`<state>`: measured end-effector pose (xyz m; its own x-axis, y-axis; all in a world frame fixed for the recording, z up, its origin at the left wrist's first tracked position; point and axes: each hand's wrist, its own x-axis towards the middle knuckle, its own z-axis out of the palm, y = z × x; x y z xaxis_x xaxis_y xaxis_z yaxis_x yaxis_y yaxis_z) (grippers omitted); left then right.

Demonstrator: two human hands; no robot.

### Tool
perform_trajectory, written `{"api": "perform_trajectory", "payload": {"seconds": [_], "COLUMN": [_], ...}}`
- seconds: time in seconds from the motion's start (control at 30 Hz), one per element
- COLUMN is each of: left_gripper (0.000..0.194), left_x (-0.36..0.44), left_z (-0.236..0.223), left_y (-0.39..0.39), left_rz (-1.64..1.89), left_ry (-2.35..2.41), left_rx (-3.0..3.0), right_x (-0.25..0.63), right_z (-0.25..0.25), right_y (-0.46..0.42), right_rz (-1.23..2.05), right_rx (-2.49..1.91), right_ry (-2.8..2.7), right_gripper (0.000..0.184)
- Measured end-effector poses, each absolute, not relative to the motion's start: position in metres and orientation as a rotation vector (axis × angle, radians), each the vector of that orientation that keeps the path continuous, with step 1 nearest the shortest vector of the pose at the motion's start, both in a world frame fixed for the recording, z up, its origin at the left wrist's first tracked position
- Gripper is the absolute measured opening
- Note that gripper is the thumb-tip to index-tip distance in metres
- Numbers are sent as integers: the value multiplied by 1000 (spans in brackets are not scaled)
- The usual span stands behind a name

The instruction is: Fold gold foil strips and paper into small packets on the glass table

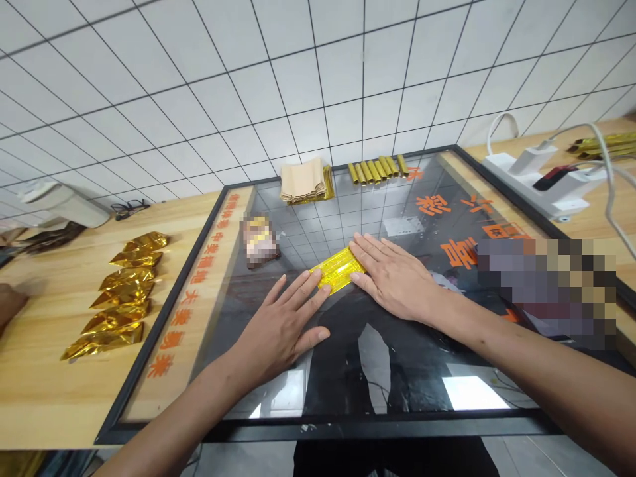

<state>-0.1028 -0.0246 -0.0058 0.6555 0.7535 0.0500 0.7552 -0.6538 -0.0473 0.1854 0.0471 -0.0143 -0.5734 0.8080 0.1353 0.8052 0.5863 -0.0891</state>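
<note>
A shiny gold foil sheet [340,270] with an embossed pattern lies flat on the glossy dark panel [238,397]. The fingertips of my left hand [281,324] rest on its left end, the thumb spread away. My right hand [390,271] lies with its fingers stretched over the right end. Both hands are open, pressing on the foil from above; parts of its ends are hidden beneath the fingers. Behind it sits a stack of brown paper sheets [304,179] with gold foil at its edge. Several rolled gold tubes [377,170] lie in a row beside that stack.
Folded gold foil pieces [119,285] line the wooden table at left. Eyeglasses [129,209] and a white container [64,202] are behind them. A white power strip [531,179] with cables stands at right. Part of another person's hand [10,305] shows at the left edge.
</note>
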Motion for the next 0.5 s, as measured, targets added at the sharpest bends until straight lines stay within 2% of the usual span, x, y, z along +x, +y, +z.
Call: {"api": "perform_trajectory", "payload": {"seconds": [0.5], "left_gripper": [61], "left_x": [-106], "left_z": [2], "left_y": [-27], "left_rz": [-82], "left_ry": [-1310], "left_rx": [-2803], "right_x": [186], "right_z": [-15], "right_y": [47], "right_rz": [92], "right_rx": [-1315], "right_ry": [-2595], "right_gripper": [72]}}
